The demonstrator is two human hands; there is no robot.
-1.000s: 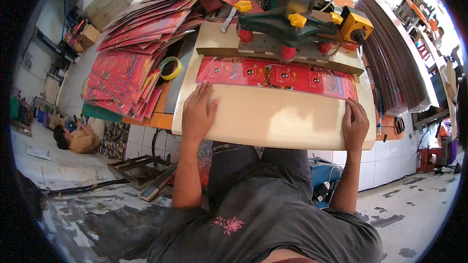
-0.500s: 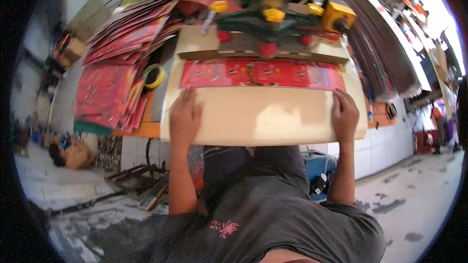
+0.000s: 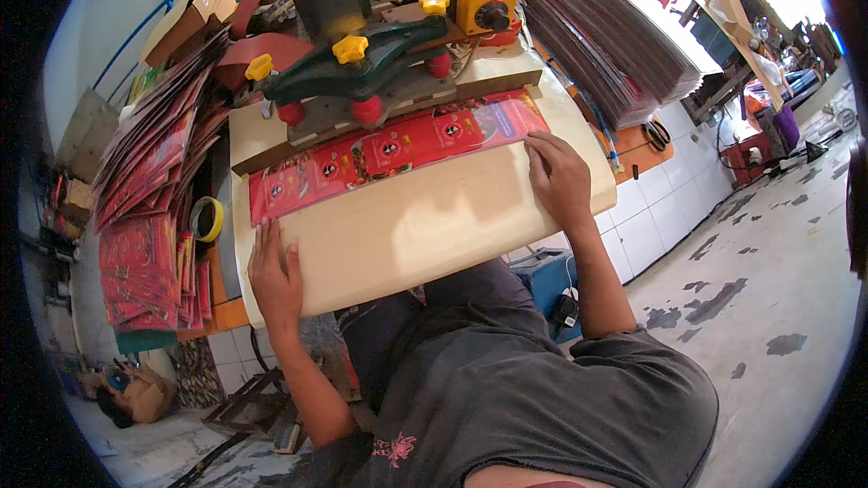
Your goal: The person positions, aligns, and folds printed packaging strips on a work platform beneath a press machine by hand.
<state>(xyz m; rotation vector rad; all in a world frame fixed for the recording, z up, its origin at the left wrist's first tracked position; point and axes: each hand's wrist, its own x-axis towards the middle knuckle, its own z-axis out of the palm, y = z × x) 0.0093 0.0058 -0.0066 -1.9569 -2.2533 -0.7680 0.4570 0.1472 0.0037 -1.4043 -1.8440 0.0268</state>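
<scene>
A long red printed strip lies flat on a cream-coloured board, its far edge close to the wooden bar of a press. Fingertips of my left hand touch the strip's near left corner, with the fingers stretched out and the thumb apart. At the other end, my right hand rests open, its slightly bent fingers on the near right corner. Above the strip stands the press's dark green clamp, with yellow star knobs and red round feet.
Red printed sheets are heaped at the left beside a roll of yellow tape. A yellow control box with a black dial is at the back. A tall stack of brown-edged sheets stands right. Another person is low at far left.
The view has turned, so the board and press now appear slanted and further left. Both hands remain at the two ends of the red strip.
</scene>
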